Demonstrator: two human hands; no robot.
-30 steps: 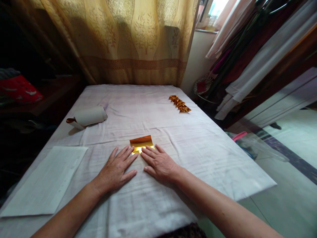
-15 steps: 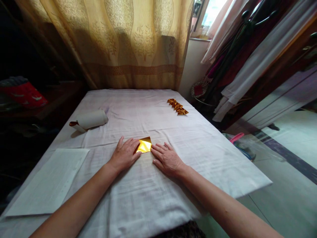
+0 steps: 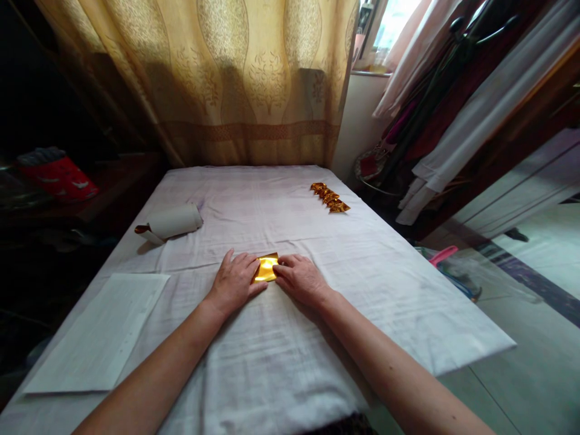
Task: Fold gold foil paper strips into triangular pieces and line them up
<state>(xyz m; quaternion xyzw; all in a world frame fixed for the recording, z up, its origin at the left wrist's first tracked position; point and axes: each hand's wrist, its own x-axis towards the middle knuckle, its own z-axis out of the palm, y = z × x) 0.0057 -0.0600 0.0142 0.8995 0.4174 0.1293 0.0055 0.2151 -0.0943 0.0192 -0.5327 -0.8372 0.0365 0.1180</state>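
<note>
A small sheet of shiny gold foil paper (image 3: 266, 270) lies on the white cloth in front of me, between both hands. My left hand (image 3: 232, 281) rests over its left edge, fingers stretched flat and the thumb apart along the near side. At the right edge, my right hand (image 3: 301, 278) pinches the paper between thumb and fingertips. The paper's left and right ends are partly covered by my fingers. Farther back on the right, several folded gold foil pieces (image 3: 330, 198) sit in a row.
White cloth covers the table (image 3: 389, 290). A roll of pale-backed paper (image 3: 176, 221) lies at the left, with a white stack of sheets (image 3: 97, 332) nearer me. A patterned curtain (image 3: 263, 78) hangs behind. Hanging clothes (image 3: 448, 145) stand beyond the right edge.
My right hand's fingers have gone from lying flat beside the foil paper to pinching its right edge. My left hand stays on the left edge. The view has shifted slightly.
</note>
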